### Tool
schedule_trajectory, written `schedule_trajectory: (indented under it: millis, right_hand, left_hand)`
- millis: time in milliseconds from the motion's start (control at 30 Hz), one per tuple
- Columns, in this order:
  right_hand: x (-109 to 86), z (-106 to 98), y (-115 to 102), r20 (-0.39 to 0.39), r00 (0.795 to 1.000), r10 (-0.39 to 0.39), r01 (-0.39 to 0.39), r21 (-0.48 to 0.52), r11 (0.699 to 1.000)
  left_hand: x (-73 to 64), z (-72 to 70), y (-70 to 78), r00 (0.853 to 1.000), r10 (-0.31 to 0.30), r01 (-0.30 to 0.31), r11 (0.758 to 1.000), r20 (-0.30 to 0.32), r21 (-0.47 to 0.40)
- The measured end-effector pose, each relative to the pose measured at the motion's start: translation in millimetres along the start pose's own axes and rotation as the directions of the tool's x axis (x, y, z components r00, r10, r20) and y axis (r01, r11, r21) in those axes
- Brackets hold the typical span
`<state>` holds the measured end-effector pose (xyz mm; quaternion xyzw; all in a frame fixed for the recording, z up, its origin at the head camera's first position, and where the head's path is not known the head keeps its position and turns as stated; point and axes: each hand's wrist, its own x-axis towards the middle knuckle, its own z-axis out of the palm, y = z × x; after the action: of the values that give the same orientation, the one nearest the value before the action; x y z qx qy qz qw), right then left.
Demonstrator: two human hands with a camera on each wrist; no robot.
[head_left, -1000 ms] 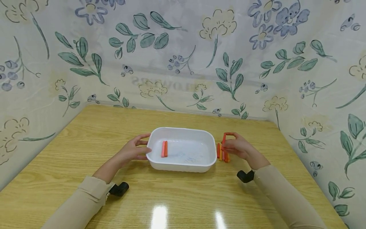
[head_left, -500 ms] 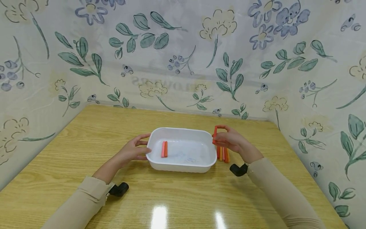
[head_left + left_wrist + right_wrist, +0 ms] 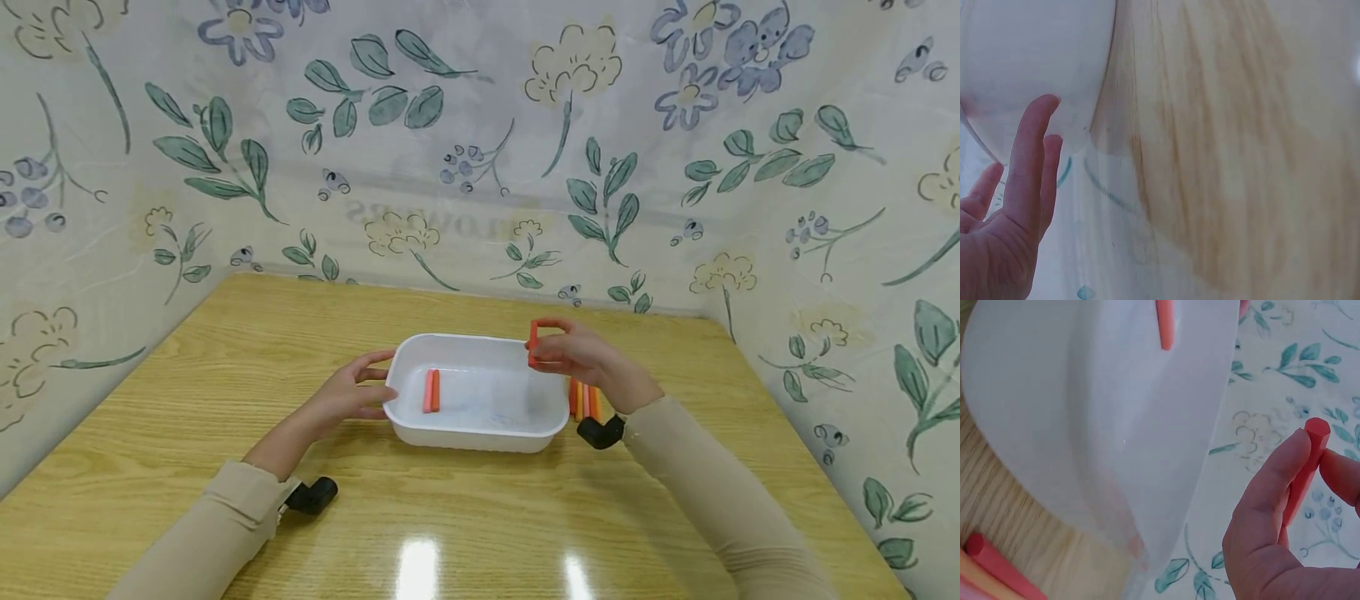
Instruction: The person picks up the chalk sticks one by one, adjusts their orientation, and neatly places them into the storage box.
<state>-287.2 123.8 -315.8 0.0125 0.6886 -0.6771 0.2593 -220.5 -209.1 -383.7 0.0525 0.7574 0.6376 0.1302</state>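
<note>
A white plastic tray point(image 3: 480, 432) stands on the table with a pink crayon point(image 3: 428, 392) and an orange-red crayon point(image 3: 436, 391) lying side by side in its left part. At the tray's left end rests my left hand point(image 3: 352, 392), its fingers nearly straight against the wall in the left wrist view. Above the tray's right back corner, my right hand point(image 3: 581, 354) pinches a red hexagonal crayon point(image 3: 1307, 472) between thumb and fingers. Several red, orange and pink crayons point(image 3: 585, 400) lie in a row just right of the tray, partly hidden by the right hand and wrist.
The wooden table point(image 3: 360, 525) runs back to a wall of floral cloth point(image 3: 480, 183), which also closes off both sides. A black wrist camera point(image 3: 313, 496) sticks out under the left sleeve, another black camera point(image 3: 600, 432) under the right one.
My right hand has carried the red crayon leftward and up, from the row beside the tray to over the tray's right back corner. The left hand and the tray stay where they were.
</note>
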Motion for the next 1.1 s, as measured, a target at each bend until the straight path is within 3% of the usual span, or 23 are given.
schedule_trajectory:
  millis: [400,733,1100]
  right_hand:
    - [13.2,25,-6,0.044,0.999,0.019,-0.020,0.010,1.000]
    - [25.3,47,-12,0.105,0.990,0.089,-0.095,0.051,0.994]
    - [44.3,68,-16,0.177,0.969,0.170,-0.167,-0.036,0.985]
  left_hand:
    - [0.6,-1.3,-2.0,1.000,0.001,0.000,1.000,0.012,-0.008]
    - [1.9,-1.1,-2.8,1.000,0.013,-0.013,0.999,0.024,-0.031]
    - [2.1,-1.1,-2.4,0.999,0.020,-0.019,1.000,0.028,-0.025]
